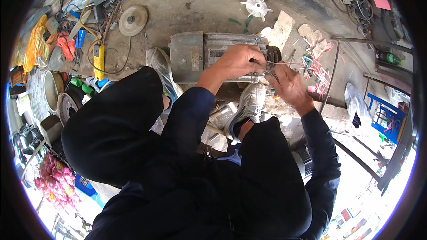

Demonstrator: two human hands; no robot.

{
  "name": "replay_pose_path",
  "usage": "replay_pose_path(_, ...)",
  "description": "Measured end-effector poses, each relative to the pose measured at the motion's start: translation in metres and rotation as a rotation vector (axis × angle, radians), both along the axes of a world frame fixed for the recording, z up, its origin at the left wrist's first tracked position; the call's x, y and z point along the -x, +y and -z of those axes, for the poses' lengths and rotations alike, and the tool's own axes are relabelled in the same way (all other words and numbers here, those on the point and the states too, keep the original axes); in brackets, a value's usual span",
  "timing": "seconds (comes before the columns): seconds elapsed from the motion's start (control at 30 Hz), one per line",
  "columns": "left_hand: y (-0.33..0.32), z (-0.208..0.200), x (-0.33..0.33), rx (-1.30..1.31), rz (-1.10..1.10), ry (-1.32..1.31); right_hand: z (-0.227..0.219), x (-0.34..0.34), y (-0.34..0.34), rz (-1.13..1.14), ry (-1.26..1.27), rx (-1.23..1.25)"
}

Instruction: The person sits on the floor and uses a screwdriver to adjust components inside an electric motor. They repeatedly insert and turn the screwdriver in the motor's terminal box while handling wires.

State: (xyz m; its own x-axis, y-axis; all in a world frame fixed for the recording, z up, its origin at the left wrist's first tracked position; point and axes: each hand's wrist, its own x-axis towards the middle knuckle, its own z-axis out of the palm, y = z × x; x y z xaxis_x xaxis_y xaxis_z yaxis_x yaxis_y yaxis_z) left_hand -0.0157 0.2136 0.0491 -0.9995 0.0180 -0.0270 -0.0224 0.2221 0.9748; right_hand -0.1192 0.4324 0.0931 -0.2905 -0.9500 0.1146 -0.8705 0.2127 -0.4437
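A grey electric motor (187,58) with a ribbed body lies on its side before me, between my shoes. A dark grooved pulley (274,54) sits on its right end. Over that end my left hand (235,62) is closed in a pinch on thin wire (272,63). Close beside it, my right hand (290,83) has its fingers closed on the same wire. The fingertips hide most of the wire, and I cannot tell where its ends run.
A white finned fan (256,6) and a round metal disc (133,20) lie beyond the motor. At left stands a yellow control box (98,61) on a cable. Red and white wire scraps (318,69) litter the right, beside a metal bar frame (333,62). Bags and tools crowd the left.
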Motion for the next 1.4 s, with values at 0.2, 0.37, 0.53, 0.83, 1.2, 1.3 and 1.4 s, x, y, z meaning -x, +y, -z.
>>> replay_pose_path(0.2,0.002,0.002,0.0,-0.025,-0.011,0.013,-0.009,0.007,-0.005,-0.094,0.147,0.008)
replay_pose_path(0.37,0.001,0.001,-0.002,-0.04,-0.034,0.025,-0.033,0.003,0.015,-0.134,0.112,-0.024)
replay_pose_path(0.53,0.002,-0.001,0.0,-0.078,-0.01,-0.053,-0.022,0.008,0.001,-0.037,0.115,0.019)
replay_pose_path(0.83,0.002,0.0,0.0,-0.077,-0.055,0.015,-0.004,-0.03,0.016,0.304,-0.308,0.138)
replay_pose_path(1.2,0.015,0.0,-0.004,0.011,-0.182,0.113,-0.002,-0.072,-0.024,0.943,-1.475,0.258)
replay_pose_path(1.3,0.016,0.003,-0.004,-0.003,-0.197,0.157,-0.014,-0.08,-0.017,1.029,-1.678,0.41)
replay_pose_path(1.4,0.017,0.002,-0.004,-0.017,-0.205,0.112,-0.013,-0.082,-0.023,1.064,-1.816,0.462)
